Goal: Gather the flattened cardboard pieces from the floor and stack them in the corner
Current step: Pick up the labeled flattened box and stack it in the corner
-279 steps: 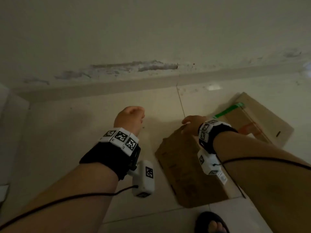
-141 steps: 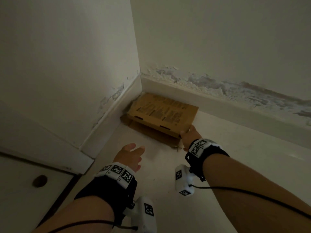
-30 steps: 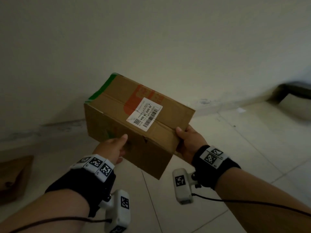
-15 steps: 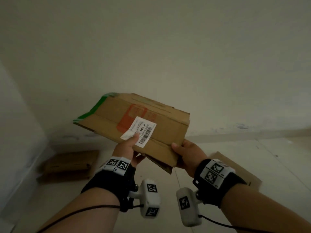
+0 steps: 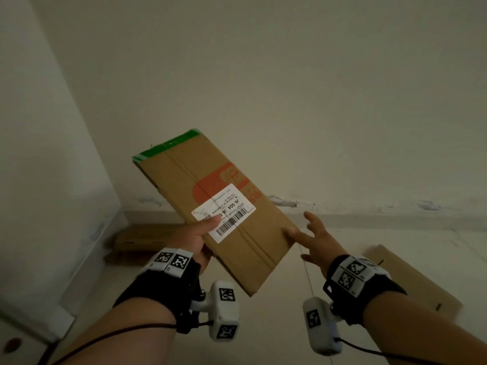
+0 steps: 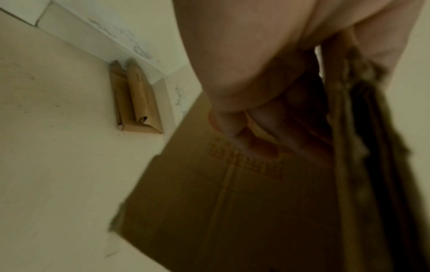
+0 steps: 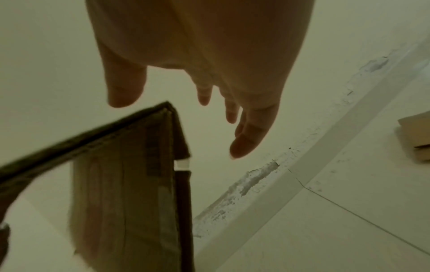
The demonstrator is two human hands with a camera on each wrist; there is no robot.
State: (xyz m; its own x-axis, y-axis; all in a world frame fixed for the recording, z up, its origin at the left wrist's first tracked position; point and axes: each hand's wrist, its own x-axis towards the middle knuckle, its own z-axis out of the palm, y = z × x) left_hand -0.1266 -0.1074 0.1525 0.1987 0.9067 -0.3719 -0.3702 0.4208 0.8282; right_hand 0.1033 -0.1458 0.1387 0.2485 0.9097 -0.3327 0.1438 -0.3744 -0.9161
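- Carrying one flattened box point(image 5: 218, 206) toward the corner: held up in the air, tilted, green-taped end away from the body, white label point(image 5: 224, 212) facing up.
- Left hand point(image 5: 200, 238) supplying the only grip: thumb pressed on the label, fingers curled under the near edge, as seen from the left wrist.
- Right hand point(image 5: 315, 237) spread and holding nothing, fingers straight, just beside the box's right corner; touching it or barely clear, hard to say from the head view, though the right wrist view shows a gap.
- Stack point(image 5: 139, 238) already lying on the floor point(image 5: 276, 325) in the corner, against the baseboard; looks like two folded pieces.
- Another piece point(image 5: 411, 283) lying flat on the floor to the right, well apart from the stack, so probably more trips left.
- Next move likely calling for: stepping toward the corner, lowering the box flat, squaring it on the stack; right hand possibly steadying the far edge.
- Hard to make out: label print small; left wrist view blurred and dark near the palm; piece on the right partly behind the right wrist.
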